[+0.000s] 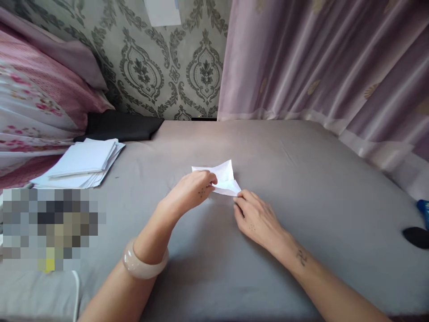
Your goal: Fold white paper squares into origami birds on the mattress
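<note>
A small piece of white folded paper [223, 173] stands on the grey sheet in front of me, its sides raised like a shallow open tray. My left hand [192, 190] is at its near left side, fingers curled in over the paper's edge; the fingertips are partly hidden. At the near right corner, my right hand [256, 217] pinches the paper between thumb and fingers. A pale bangle [145, 261] circles my left wrist.
A stack of white paper sheets [83, 158] lies at the left, before a black flat item [124, 126]. Nearer me are a blurred-out patch [56, 228] and a white cable [77, 290]. Curtains [284, 58] hang at right; a dark object [415, 237] sits at the right edge.
</note>
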`<state>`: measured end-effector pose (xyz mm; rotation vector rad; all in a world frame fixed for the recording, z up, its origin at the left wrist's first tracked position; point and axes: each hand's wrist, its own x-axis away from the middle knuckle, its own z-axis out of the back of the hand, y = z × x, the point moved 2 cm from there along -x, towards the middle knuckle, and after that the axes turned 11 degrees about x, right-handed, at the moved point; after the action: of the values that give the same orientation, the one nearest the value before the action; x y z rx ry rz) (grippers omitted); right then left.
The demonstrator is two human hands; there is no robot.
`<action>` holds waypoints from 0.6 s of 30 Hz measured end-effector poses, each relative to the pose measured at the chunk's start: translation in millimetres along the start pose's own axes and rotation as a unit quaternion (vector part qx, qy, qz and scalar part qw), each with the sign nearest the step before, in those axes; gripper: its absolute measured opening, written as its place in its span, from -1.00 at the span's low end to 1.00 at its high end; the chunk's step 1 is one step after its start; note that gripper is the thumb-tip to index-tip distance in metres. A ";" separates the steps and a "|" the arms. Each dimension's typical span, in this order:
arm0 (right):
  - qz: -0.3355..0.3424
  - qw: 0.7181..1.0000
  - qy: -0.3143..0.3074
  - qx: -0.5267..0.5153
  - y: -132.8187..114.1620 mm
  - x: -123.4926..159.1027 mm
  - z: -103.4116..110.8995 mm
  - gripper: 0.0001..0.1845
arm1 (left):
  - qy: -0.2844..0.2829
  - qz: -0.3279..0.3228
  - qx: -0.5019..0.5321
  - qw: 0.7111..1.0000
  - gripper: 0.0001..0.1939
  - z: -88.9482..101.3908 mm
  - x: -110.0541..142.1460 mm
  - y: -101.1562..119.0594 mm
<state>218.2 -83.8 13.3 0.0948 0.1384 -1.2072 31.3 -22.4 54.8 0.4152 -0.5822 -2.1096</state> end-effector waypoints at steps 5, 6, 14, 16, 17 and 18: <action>0.015 0.995 0.099 0.013 -2.6 -9.2 7.2 -0.65 | 0.018 0.019 0.051 0.998 -0.78 -12.0 31.3 -9.6; 0.038 0.994 0.103 0.013 -6.2 -11.6 6.8 -0.62 | 0.031 0.028 0.061 0.997 -0.79 -16.2 37.9 -12.8; 0.192 0.976 0.075 0.075 -35.8 -33.8 -5.0 -0.62 | 0.089 0.112 0.077 0.987 -0.79 -39.6 73.2 -37.1; 0.219 0.968 0.073 0.099 -40.3 -38.6 -6.2 -0.67 | 0.109 0.133 0.092 0.981 -0.82 -37.3 77.2 -38.5; 0.231 0.964 0.073 0.111 -42.4 -40.6 -6.5 -0.69 | 0.120 0.144 0.101 0.977 -0.83 -35.9 79.1 -38.9; 0.241 0.960 0.073 0.123 -44.3 -42.2 -6.6 -0.70 | 0.130 0.153 0.110 0.973 -0.83 -34.6 80.9 -39.1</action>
<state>161.7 -59.5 13.4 0.4127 0.0860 -0.7245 -22.8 -78.6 -1.6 0.6702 -0.6793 -1.6700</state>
